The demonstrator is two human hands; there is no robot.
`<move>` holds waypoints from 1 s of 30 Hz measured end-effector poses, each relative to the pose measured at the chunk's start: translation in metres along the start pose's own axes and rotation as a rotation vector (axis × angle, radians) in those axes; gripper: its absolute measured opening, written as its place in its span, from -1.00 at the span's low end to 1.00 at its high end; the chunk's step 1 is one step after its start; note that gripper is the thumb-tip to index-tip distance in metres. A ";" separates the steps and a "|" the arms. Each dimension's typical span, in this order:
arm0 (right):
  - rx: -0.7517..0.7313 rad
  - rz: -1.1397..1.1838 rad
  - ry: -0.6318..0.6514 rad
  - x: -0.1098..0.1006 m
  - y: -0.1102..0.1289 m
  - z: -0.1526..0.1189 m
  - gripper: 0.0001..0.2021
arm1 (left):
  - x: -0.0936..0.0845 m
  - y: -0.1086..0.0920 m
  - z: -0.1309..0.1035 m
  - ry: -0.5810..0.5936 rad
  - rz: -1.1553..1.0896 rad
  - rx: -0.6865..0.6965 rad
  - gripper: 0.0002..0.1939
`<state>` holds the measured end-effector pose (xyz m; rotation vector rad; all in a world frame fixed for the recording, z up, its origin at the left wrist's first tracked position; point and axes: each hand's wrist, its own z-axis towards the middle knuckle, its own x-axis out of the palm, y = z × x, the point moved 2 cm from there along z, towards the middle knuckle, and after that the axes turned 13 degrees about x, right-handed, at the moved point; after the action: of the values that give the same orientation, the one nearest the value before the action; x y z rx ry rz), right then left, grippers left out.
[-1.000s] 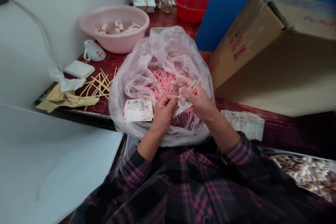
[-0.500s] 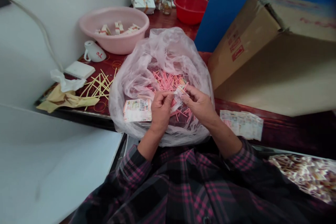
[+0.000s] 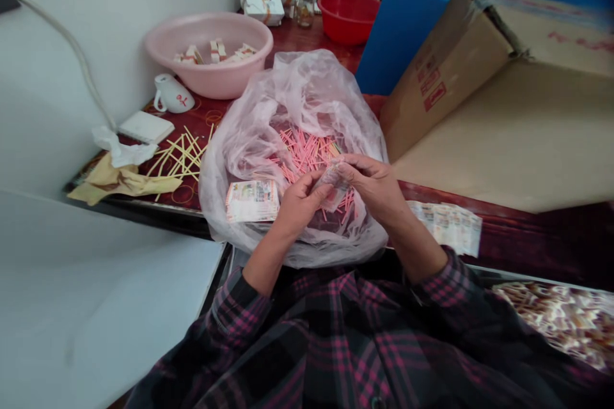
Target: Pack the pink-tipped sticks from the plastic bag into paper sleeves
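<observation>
- your sleeves: black plaid with magenta lines
- your pink sticks
- pale yellow sticks toward your table's left edge
- red basin toward its far edge

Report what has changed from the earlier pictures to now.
The right hand has shifted slightly right; the stick ends that poked up from it a second ago no longer show. The left hand has its fingers less curled than half a second ago. Both pinch a small printed packet. The printed stack, plastic bag and mug stayed put.
</observation>
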<state>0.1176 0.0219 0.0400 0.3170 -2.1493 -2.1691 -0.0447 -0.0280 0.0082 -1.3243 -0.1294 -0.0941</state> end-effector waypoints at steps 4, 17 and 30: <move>-0.043 0.069 -0.065 -0.003 0.005 0.007 -0.80 | -0.005 0.003 0.000 0.022 0.030 -0.080 -0.71; -0.010 -0.011 0.045 0.004 -0.012 -0.002 -0.56 | -0.004 0.004 0.003 -0.109 0.024 -0.033 -0.71; -0.106 -0.141 0.035 0.000 -0.009 -0.012 -0.77 | -0.001 -0.005 -0.003 -0.175 0.364 0.146 -0.77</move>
<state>0.1210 0.0108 0.0307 0.5092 -2.0427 -2.3221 -0.0462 -0.0324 0.0117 -1.1899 -0.0404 0.3345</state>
